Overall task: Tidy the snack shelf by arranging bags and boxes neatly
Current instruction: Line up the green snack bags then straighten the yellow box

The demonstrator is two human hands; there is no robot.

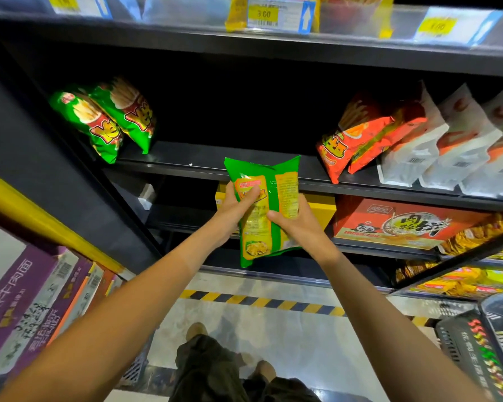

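A green and yellow snack bag (269,207) is held upright in front of the black shelf (215,166), its back side with printed text facing me. My left hand (235,211) grips its left edge, thumb on the front. My right hand (295,224) grips its lower right side. Two matching green bags (108,120) lean at the shelf's left end. Red-orange snack bags (357,134) and several white bags (447,146) stand at the right end. The middle of that shelf holds no bags.
Below are a yellow box (323,210) and a red box (401,224), with gold and yellow packets (476,265) lower right. Purple cartons (21,300) are stacked at the left. A black basket (488,343) stands at the right. Price tags (276,14) line the upper shelf edge.
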